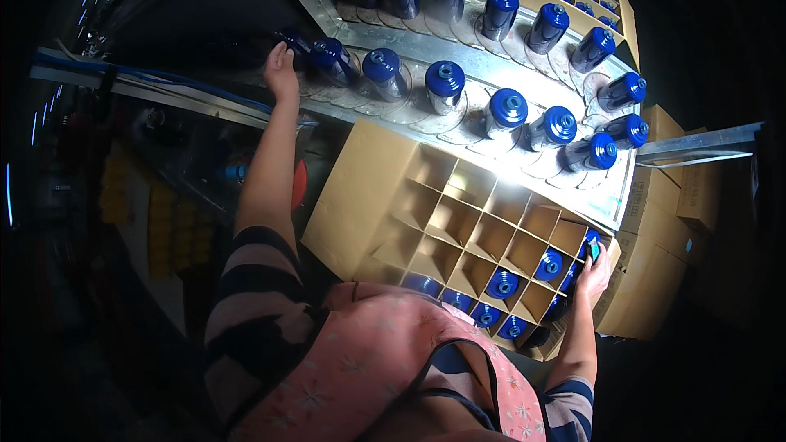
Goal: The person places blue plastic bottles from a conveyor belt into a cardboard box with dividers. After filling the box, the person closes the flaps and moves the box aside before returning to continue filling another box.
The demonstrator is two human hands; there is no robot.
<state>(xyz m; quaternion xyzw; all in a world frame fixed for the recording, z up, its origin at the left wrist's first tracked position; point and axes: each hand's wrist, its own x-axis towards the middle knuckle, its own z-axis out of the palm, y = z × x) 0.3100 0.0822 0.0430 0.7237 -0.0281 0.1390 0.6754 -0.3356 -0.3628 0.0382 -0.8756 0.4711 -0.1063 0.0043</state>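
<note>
overhead, the left hand reaches out to the conveyor's near edge, fingers closed on a blue-capped bottle, while the right hand grips another bottle at the divided carton's far corner cell, beside several open cells.
</note>
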